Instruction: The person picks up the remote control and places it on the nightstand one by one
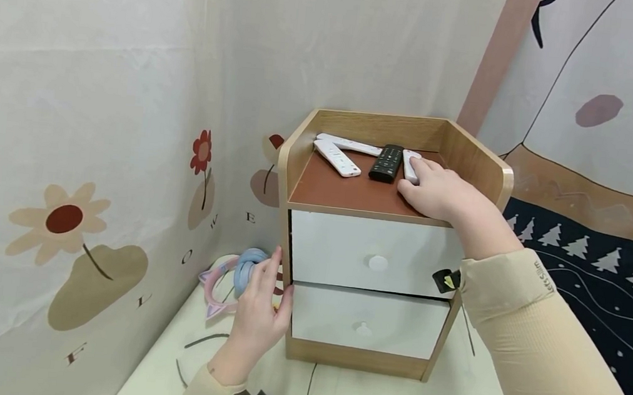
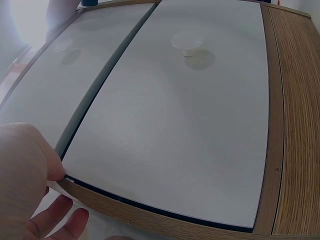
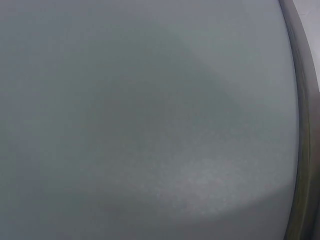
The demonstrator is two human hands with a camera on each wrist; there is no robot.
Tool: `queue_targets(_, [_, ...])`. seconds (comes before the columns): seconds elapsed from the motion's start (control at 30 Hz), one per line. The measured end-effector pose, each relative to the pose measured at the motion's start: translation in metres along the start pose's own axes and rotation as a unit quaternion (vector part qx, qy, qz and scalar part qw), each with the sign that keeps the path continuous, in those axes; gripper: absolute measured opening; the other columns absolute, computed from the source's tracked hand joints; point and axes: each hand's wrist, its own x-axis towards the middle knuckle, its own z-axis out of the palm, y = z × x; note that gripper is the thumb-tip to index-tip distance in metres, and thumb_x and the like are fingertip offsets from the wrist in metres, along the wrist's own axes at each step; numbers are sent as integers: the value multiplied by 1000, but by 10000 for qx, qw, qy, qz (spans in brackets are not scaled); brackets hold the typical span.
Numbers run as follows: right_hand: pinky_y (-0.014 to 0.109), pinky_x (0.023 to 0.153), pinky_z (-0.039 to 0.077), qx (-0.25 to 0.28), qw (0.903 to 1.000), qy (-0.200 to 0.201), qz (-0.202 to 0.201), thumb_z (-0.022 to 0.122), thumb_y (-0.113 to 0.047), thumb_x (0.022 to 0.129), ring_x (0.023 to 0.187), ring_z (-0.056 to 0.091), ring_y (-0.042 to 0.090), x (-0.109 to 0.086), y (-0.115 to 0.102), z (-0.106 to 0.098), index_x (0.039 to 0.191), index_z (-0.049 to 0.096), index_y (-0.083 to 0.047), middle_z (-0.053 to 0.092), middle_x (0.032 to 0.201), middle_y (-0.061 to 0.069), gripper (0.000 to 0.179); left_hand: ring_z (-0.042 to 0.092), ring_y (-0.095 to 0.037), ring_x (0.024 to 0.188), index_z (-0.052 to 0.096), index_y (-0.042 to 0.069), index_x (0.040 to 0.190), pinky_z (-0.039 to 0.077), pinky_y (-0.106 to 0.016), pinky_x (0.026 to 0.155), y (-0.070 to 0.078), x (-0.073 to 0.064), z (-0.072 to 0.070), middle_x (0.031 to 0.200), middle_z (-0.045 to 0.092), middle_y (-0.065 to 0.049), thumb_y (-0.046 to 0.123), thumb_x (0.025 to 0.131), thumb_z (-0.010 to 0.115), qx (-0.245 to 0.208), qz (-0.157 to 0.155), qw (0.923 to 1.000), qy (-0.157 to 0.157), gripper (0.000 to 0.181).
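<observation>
A small wooden cabinet (image 1: 356, 362) has two white drawers, the upper drawer (image 1: 334, 249) and the lower drawer (image 1: 328, 318), both closed or nearly so. On its brown top my right hand (image 1: 441, 188) holds a white remote control (image 1: 408, 158) between thumb and fingers; the hand covers part of it. Left of that lie a black remote control (image 1: 387, 163) and two more white ones, one slanted (image 1: 338, 159), one along the back (image 1: 349, 144). My left hand (image 1: 256, 314) rests at the cabinet's left front edge, fingers extended along the side, thumb touching the front in the left wrist view.
Raised wooden walls (image 1: 381, 128) border the cabinet top at the back and sides. Behind my left hand lie a pink cat-eared ring (image 1: 212, 289) and a blue rounded object (image 1: 247, 267). Dark strips (image 1: 207, 340) lie on the pale surface. Printed curtains stand behind.
</observation>
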Motion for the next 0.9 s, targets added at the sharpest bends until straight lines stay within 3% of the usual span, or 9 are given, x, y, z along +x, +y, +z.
queue_targets(0.17, [75, 133, 23, -20, 10000, 20, 3, 35, -45, 111, 167, 15, 57, -1, 0, 1, 178, 10, -12, 12, 185, 22, 78, 68, -22, 79, 38, -5, 166, 62, -30, 63, -1, 1, 0, 124, 63, -24, -10, 85, 76, -8, 101, 9999, 69, 90])
queue_targets(0.43, [76, 132, 24, -33, 10000, 54, -28, 35, -46, 112, 167, 17, 57, -1, -1, 1, 178, 10, -15, 12, 185, 21, 78, 68, -27, 84, 37, -4, 167, 64, -34, 65, -2, -1, -2, 127, 62, -25, -9, 87, 76, 17, -34, 10000, -39, 89])
queue_targets(0.9, [77, 131, 25, 36, 10000, 56, -67, 36, -47, 112, 168, 16, 55, -5, -3, 2, 179, 10, -19, 10, 186, 19, 77, 68, -24, 83, 39, -4, 166, 64, -33, 64, 1, 1, -4, 126, 63, -25, -10, 85, 77, 52, 48, 10000, 42, 90])
